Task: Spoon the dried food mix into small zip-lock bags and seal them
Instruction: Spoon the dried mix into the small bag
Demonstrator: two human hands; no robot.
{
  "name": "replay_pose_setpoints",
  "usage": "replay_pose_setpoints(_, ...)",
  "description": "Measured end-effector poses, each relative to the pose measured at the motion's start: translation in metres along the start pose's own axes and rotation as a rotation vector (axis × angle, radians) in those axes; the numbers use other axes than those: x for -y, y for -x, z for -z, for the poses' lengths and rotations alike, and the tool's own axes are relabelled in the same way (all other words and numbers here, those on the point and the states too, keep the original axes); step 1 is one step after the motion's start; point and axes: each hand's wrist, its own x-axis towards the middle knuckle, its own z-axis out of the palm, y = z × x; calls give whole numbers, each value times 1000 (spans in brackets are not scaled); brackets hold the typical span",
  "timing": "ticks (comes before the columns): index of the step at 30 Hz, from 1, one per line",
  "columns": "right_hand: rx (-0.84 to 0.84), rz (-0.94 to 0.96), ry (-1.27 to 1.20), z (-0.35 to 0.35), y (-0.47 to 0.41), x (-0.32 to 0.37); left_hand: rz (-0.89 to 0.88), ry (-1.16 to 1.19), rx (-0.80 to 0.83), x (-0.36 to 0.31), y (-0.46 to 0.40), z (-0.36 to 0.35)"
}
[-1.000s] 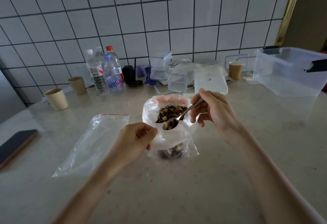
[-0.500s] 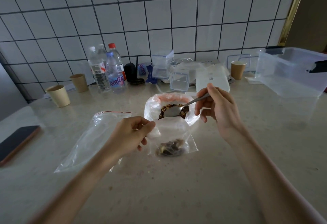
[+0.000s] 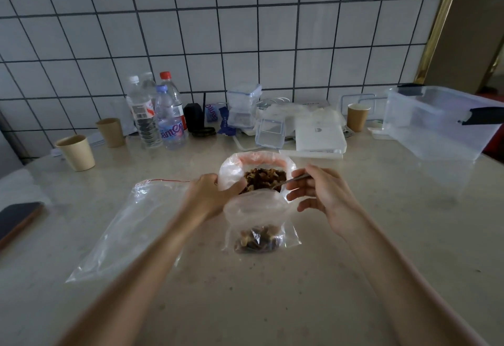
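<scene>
A: So where are the hands?

B: The left hand (image 3: 210, 198) pinches the top edge of the small bag (image 3: 259, 222), holding its mouth up and open. The right hand (image 3: 321, 195) grips a spoon (image 3: 293, 180) by the handle; the bowl end reaches into the mix (image 3: 266, 177).

A: And the mix sits in what?

B: A big bag (image 3: 231, 168) with its rim rolled down, standing on the table (image 3: 354, 236) just beyond the small one. The two bags touch.

A: Anything in the small bag?

B: A dark heap of mix at its bottom, which rests on the table between the forearms.

A: Is the spoon loaded?

B: Can't tell; the tip is blurred against the mix.

A: What else is about?

B: An empty flat bag (image 3: 122, 225) lies to the left, a phone (image 3: 19, 217) at the left edge, two cups (image 3: 76, 153) far left, bottles (image 3: 155, 113) by the tiled wall, a clear tub (image 3: 441, 124) far right.
</scene>
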Motion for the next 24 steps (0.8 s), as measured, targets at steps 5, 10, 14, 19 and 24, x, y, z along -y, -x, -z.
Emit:
replay_pose_setpoints(5, 84, -60, 6, -1, -2, -3, -69, 123, 30, 5, 1, -5)
replay_pose_setpoints(10, 68, -87, -82, -9, -4, -9, -100, 243, -30, 1, 4, -4)
replay_pose_setpoints(14, 2, -64, -117, -13, -5, -11, -47, 340, -12, -2, 7, -4)
replay_pose_setpoints(19, -52, 22, -79, -16, -6, -13, 7, 431, 0, -4, 8, -5)
replay_pose_setpoints(24, -21, 44, 26, -21, -4, -16, 22, 460, 32, -4, 10, -6)
